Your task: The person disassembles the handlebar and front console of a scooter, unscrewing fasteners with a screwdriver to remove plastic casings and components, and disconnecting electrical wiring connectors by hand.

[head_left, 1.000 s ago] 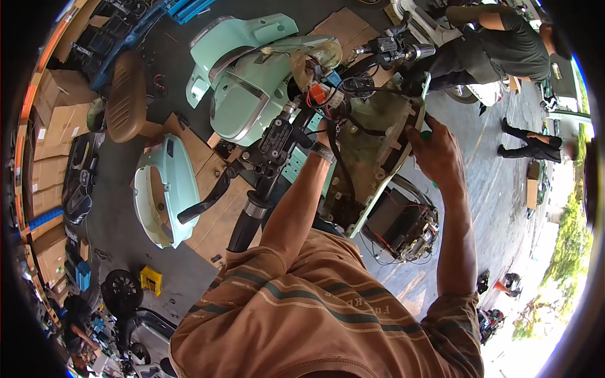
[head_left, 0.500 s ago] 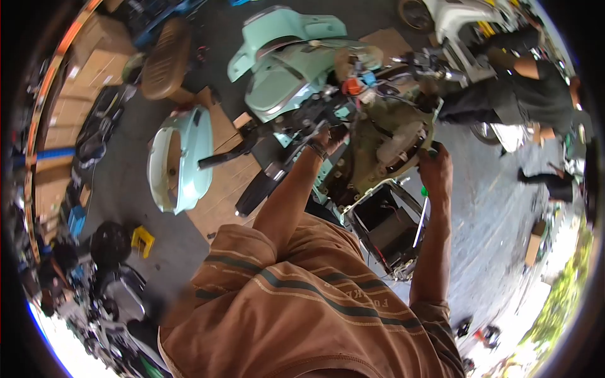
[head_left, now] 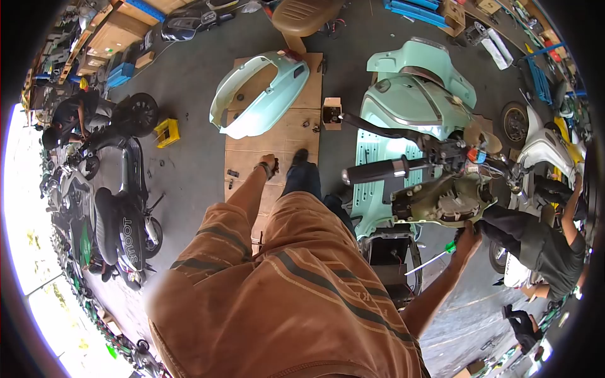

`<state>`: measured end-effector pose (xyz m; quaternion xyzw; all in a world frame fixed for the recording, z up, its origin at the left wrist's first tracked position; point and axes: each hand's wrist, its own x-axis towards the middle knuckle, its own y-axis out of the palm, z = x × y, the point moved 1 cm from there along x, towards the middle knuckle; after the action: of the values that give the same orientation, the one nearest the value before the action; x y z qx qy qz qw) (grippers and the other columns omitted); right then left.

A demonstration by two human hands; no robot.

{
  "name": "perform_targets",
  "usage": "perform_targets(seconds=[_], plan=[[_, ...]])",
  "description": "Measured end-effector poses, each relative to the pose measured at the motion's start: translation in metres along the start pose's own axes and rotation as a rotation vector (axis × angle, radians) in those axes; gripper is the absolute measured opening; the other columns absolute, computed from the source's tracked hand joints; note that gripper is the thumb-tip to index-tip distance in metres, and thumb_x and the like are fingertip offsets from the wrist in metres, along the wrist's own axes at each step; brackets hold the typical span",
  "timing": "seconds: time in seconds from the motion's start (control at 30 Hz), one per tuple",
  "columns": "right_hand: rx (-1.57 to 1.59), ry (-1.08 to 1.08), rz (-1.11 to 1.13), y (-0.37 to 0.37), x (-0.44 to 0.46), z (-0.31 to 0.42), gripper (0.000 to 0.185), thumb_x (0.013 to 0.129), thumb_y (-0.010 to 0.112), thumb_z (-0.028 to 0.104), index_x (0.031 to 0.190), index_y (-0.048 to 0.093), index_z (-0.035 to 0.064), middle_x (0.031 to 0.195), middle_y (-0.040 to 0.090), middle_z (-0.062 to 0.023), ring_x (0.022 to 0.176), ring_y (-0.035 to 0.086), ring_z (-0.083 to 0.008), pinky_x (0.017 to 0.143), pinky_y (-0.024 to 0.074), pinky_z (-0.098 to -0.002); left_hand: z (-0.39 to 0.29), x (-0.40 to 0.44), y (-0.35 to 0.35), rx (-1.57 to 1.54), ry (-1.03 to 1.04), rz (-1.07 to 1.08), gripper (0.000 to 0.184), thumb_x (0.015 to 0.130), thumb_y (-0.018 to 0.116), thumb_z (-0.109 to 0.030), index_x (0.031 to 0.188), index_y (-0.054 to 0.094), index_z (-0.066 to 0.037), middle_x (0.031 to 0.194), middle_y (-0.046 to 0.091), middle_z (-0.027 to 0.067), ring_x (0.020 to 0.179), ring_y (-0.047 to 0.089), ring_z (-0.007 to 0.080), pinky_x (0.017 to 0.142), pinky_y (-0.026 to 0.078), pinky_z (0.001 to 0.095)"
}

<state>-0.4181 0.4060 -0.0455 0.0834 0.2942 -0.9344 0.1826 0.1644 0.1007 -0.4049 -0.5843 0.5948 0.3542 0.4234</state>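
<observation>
My left hand, with a band at the wrist, hangs over the cardboard sheet, apart from the scooter. Its fingers are too small and foreshortened to read. My right hand is closed round a screwdriver with a green handle, whose shaft points down to the left. The same hand is at the lower edge of a scooter's front panel, its hollow inner side facing up. Next to the panel are the black handlebar grip and mint-green scooter body. Below it is a dark open compartment.
A mint-green body shell lies on the cardboard, with a small box of parts beside it. A brown seat is beyond. A yellow stool and black scooter stand left. A person is close on the right.
My left hand has left the handlebar area and swung left over the cardboard. My view has turned left. The right hand remains at the panel with the screwdriver.
</observation>
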Motion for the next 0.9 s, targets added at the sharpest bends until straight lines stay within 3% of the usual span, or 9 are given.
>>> perform_targets(seconds=[0.23, 0.33, 0.5, 0.6, 0.63, 0.67, 0.77, 0.83, 0.9], plan=[[-0.021, 0.094, -0.115, 0.014, -0.027, 0.006, 0.035, 0.096, 0.061, 0.033, 0.117, 0.063, 0.0050, 0.070, 0.058, -0.0011, 0.052, 0.047, -0.0078, 0.045, 0.0362, -0.0249, -0.036, 0.043, -0.045, -0.133, -0.100, 0.215, 0.015, 0.093, 0.048, -0.005, 0.096, 0.063, -0.002, 0.080, 0.061, 0.0106, 0.068, 0.058, 0.0245, 0.059, 0.050, 0.0400], [0.119, 0.149, -0.391, 0.026, -0.063, 0.010, 0.047, 0.097, 0.060, 0.048, 0.117, 0.059, 0.0062, 0.070, 0.056, -0.0024, 0.052, 0.046, -0.0082, 0.046, 0.0369, -0.0242, -0.065, 0.038, -0.030, -0.083, 0.021, 0.314, 0.025, 0.086, 0.047, 0.004, 0.105, 0.064, 0.002, 0.086, 0.063, 0.0098, 0.074, 0.062, 0.0224, 0.066, 0.053, 0.0378], [0.191, 0.329, -0.657, 0.027, -0.130, -0.079, 0.043, 0.096, 0.061, 0.047, 0.114, 0.056, 0.0093, 0.069, 0.048, -0.0013, 0.050, 0.041, -0.0082, 0.046, 0.0371, -0.0249, -0.077, 0.065, -0.008, 0.015, -0.005, 0.414, 0.024, 0.086, 0.047, 0.003, 0.103, 0.065, 0.002, 0.085, 0.065, 0.0105, 0.075, 0.063, 0.0218, 0.066, 0.052, 0.0358], [0.035, 0.502, -0.531, 0.010, -0.188, -0.167, 0.050, 0.099, 0.055, 0.047, 0.130, 0.057, 0.0080, 0.090, 0.054, -0.0050, 0.069, 0.050, -0.0163, 0.059, 0.0434, -0.0319, -0.042, 0.132, -0.001, 0.251, -0.071, 0.408, 0.022, 0.087, 0.046, 0.001, 0.098, 0.065, 0.001, 0.083, 0.064, 0.0112, 0.074, 0.063, 0.0224, 0.066, 0.052, 0.0361], [0.020, 0.472, -0.530, 0.039, -0.217, -0.135, 0.046, 0.099, 0.054, 0.045, 0.125, 0.059, 0.0075, 0.095, 0.058, -0.0057, 0.071, 0.053, -0.0174, 0.063, 0.0450, -0.0331, -0.023, 0.151, 0.002, 0.331, -0.148, 0.337, 0.021, 0.088, 0.045, 0.001, 0.096, 0.064, 0.001, 0.081, 0.064, 0.0113, 0.074, 0.063, 0.0227, 0.065, 0.052, 0.0363], [-0.026, 0.460, -0.505, 0.048, -0.236, -0.136, 0.040, 0.099, 0.054, 0.044, 0.115, 0.060, 0.0079, 0.089, 0.059, -0.0045, 0.070, 0.053, -0.0169, 0.064, 0.0452, -0.0329, -0.041, 0.096, 0.021, 0.173, -0.117, 0.362, 0.019, 0.089, 0.045, -0.002, 0.093, 0.064, -0.001, 0.079, 0.062, 0.0108, 0.072, 0.062, 0.0239, 0.065, 0.052, 0.0365], [0.084, 0.636, -0.329, 0.045, -0.282, -0.192, 0.032, 0.098, 0.058, 0.041, 0.088, 0.059, 0.0112, 0.068, 0.055, 0.0020, 0.060, 0.051, -0.0120, 0.058, 0.0432, -0.0294, -0.026, 0.080, 0.045, 0.395, 0.007, 0.467, 0.018, 0.090, 0.046, -0.005, 0.093, 0.063, -0.001, 0.081, 0.063, 0.0112, 0.074, 0.062, 0.0255, 0.066, 0.053, 0.0388], [-0.007, 0.638, -0.276, 0.056, -0.313, -0.236, 0.041, 0.096, 0.061, 0.037, 0.116, 0.066, 0.0018, 0.085, 0.061, -0.0048, 0.069, 0.055, -0.0141, 0.058, 0.0426, -0.0315, -0.013, 0.050, 0.072, 0.480, 0.065, 0.467, 0.011, 0.086, 0.053, -0.004, 0.084, 0.063, -0.002, 0.078, 0.062, 0.0073, 0.067, 0.062, 0.0232, 0.057, 0.050, 0.0386], [0.062, 0.850, -0.199, 0.085, -0.339, -0.225, 0.037, 0.096, 0.062, 0.034, 0.116, 0.066, 0.0032, 0.075, 0.060, -0.0028, 0.062, 0.052, -0.0110, 0.054, 0.0409, -0.0297, 0.004, 0.029, 0.102, 0.822, 0.234, 0.651, 0.015, 0.088, 0.055, -0.006, 0.096, 0.066, 0.001, 0.087, 0.067, 0.0107, 0.077, 0.066, 0.0251, 0.064, 0.053, 0.0372]])
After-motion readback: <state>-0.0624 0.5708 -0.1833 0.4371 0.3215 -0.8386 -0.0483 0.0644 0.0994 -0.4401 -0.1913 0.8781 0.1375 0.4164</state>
